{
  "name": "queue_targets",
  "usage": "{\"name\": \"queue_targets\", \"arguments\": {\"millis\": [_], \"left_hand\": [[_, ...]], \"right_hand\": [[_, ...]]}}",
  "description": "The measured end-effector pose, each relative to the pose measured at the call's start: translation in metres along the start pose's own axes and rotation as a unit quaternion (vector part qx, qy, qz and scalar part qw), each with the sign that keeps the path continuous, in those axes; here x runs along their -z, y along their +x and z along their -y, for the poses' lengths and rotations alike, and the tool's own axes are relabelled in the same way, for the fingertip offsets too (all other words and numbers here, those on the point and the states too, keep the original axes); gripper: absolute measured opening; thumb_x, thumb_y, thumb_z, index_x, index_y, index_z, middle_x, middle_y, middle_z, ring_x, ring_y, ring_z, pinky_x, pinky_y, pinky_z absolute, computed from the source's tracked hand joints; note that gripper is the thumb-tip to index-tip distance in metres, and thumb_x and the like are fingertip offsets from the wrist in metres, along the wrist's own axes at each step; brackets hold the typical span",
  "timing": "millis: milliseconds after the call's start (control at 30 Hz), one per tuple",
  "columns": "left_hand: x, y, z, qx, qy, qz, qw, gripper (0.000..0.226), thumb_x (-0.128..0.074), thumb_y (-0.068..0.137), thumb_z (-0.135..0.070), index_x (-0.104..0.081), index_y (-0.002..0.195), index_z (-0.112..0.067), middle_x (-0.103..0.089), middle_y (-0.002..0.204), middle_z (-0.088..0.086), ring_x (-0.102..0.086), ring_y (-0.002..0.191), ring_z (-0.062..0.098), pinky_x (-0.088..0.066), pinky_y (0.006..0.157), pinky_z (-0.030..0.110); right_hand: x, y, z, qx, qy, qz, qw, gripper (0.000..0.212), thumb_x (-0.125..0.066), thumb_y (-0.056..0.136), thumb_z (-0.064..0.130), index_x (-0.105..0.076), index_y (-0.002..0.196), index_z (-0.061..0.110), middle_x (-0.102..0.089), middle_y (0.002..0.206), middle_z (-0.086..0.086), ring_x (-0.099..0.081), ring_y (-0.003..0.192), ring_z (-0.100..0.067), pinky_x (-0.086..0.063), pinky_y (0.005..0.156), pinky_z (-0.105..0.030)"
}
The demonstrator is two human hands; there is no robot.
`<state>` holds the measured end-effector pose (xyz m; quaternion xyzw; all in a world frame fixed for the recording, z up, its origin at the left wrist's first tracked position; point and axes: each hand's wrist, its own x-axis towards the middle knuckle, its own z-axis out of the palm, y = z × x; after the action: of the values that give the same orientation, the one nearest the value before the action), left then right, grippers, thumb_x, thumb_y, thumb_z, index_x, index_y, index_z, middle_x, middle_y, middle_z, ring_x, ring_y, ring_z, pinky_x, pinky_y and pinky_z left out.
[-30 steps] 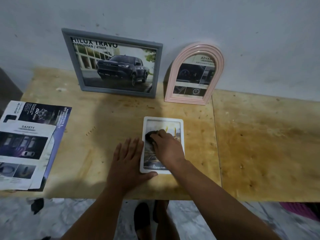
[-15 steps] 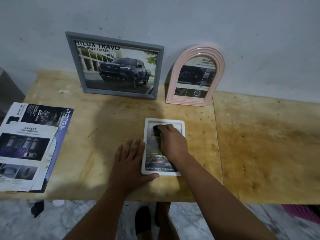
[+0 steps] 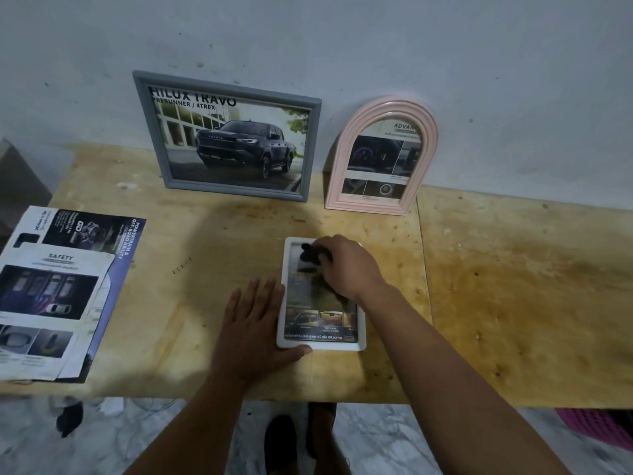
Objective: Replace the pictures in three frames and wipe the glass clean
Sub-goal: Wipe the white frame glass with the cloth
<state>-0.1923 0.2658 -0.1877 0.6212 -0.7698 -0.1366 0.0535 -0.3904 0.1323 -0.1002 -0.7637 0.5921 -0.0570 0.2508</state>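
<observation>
My left hand [image 3: 251, 323] lies flat on the worktop [image 3: 513, 286], fingers spread, thumb touching the white frame [image 3: 322, 345] beside it. My right hand [image 3: 346, 265] pinches a dark cloth [image 3: 307, 253] on the glass. Beyond stand a grey frame [image 3: 145, 132] and a pink frame [image 3: 337, 173].

— What carries it all?
— A stained, pale plywood tabletop [image 3: 513, 286] against the wall.
— And on it?
— A white rectangular frame [image 3: 287, 337] lying flat, a grey frame [image 3: 150, 138] and a pink arched frame [image 3: 342, 173] standing at the back, printed brochures [image 3: 61, 289] at the left edge.
</observation>
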Motion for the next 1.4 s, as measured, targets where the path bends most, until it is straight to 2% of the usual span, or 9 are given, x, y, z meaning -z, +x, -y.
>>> {"name": "queue_targets", "arguments": {"millis": [267, 433, 533, 633, 733, 867, 1033, 1200, 1400], "left_hand": [[-0.002, 0.000, 0.000, -0.003, 0.003, -0.013, 1.000, 0.120, -0.040, 0.077, -0.095, -0.023, 0.162, -0.014, -0.021, 0.169, 0.009, -0.014, 0.157, 0.032, -0.019, 0.122, 0.061], [-0.003, 0.001, 0.000, -0.001, 0.002, -0.010, 1.000, 0.118, -0.041, 0.076, -0.095, -0.031, 0.160, -0.012, -0.026, 0.168, 0.009, -0.018, 0.157, 0.032, -0.020, 0.122, 0.060], [-0.002, 0.000, 0.000, 0.000, 0.000, -0.004, 1.000, 0.119, -0.040, 0.076, -0.096, -0.030, 0.160, -0.013, -0.024, 0.168, 0.009, -0.016, 0.157, 0.032, -0.019, 0.122, 0.060], [0.000, 0.000, 0.000, -0.001, -0.003, -0.001, 1.000, 0.121, -0.038, 0.076, -0.097, -0.024, 0.162, -0.014, -0.021, 0.169, 0.010, -0.014, 0.157, 0.032, -0.019, 0.122, 0.061], [0.001, 0.000, 0.000, 0.001, -0.003, 0.005, 1.000, 0.122, -0.036, 0.075, -0.098, -0.023, 0.162, -0.013, -0.021, 0.169, 0.010, -0.013, 0.158, 0.032, -0.018, 0.123, 0.060], [-0.002, 0.000, 0.001, 0.002, -0.002, 0.006, 1.000, 0.123, -0.039, 0.075, -0.097, -0.022, 0.162, -0.013, -0.021, 0.169, 0.010, -0.013, 0.158, 0.032, -0.017, 0.123, 0.060], [-0.005, 0.001, 0.002, -0.004, -0.001, 0.001, 1.000, 0.121, -0.039, 0.076, -0.096, -0.029, 0.160, -0.010, -0.027, 0.167, 0.012, -0.019, 0.156, 0.034, -0.020, 0.121, 0.061], [-0.002, 0.000, 0.001, -0.007, 0.000, -0.003, 1.000, 0.120, -0.041, 0.076, -0.095, -0.031, 0.159, -0.010, -0.029, 0.167, 0.012, -0.019, 0.156, 0.034, -0.020, 0.122, 0.061], [0.001, 0.000, 0.000, -0.003, 0.015, 0.005, 1.000, 0.120, -0.039, 0.077, -0.096, -0.025, 0.162, -0.012, -0.023, 0.169, 0.011, -0.014, 0.158, 0.032, -0.018, 0.123, 0.060]], "right_hand": [[-0.052, -0.029, 0.019, 0.025, 0.021, 0.007, 0.999, 0.034, -0.047, 0.102, 0.021, -0.062, 0.132, 0.030, -0.059, 0.124, 0.000, -0.067, 0.097, -0.029, -0.057, 0.076, -0.042], [-0.027, -0.052, 0.016, 0.092, -0.020, 0.151, 0.984, 0.033, -0.048, 0.101, 0.023, -0.068, 0.127, 0.030, -0.064, 0.127, 0.001, -0.064, 0.109, -0.024, -0.055, 0.088, -0.040], [-0.003, -0.038, 0.012, 0.058, 0.037, 0.247, 0.966, 0.030, -0.055, 0.098, 0.021, -0.072, 0.121, 0.030, -0.069, 0.126, 0.004, -0.063, 0.112, -0.018, -0.052, 0.096, -0.036], [0.011, -0.010, 0.005, 0.009, 0.100, 0.116, 0.988, 0.030, -0.058, 0.096, 0.018, -0.071, 0.122, 0.028, -0.071, 0.124, 0.002, -0.064, 0.112, -0.019, -0.051, 0.095, -0.034], [-0.007, 0.007, 0.007, -0.015, 0.026, 0.000, 1.000, 0.035, -0.054, 0.097, 0.019, -0.067, 0.129, 0.027, -0.066, 0.124, -0.002, -0.063, 0.108, -0.026, -0.054, 0.086, -0.040], [-0.048, -0.010, 0.016, 0.049, -0.125, 0.015, 0.991, 0.040, -0.051, 0.098, 0.018, -0.059, 0.136, 0.028, -0.053, 0.134, -0.001, -0.058, 0.108, -0.028, -0.054, 0.075, -0.041], [-0.049, -0.055, 0.021, 0.141, -0.172, 0.043, 0.974, 0.040, -0.064, 0.090, 0.013, -0.065, 0.130, 0.019, -0.056, 0.126, -0.007, -0.058, 0.108, -0.032, -0.056, 0.072, -0.044], [-0.012, -0.048, 0.025, 0.112, -0.109, 0.213, 0.964, 0.030, -0.058, 0.097, 0.024, -0.071, 0.122, 0.033, -0.065, 0.123, 0.001, -0.065, 0.103, -0.027, -0.058, 0.084, -0.043], [-0.007, 0.010, 0.017, 0.031, -0.108, 0.029, 0.993, 0.033, -0.053, 0.099, 0.021, -0.065, 0.130, 0.024, -0.055, 0.124, -0.005, -0.061, 0.106, -0.027, -0.055, 0.082, -0.043]]}}
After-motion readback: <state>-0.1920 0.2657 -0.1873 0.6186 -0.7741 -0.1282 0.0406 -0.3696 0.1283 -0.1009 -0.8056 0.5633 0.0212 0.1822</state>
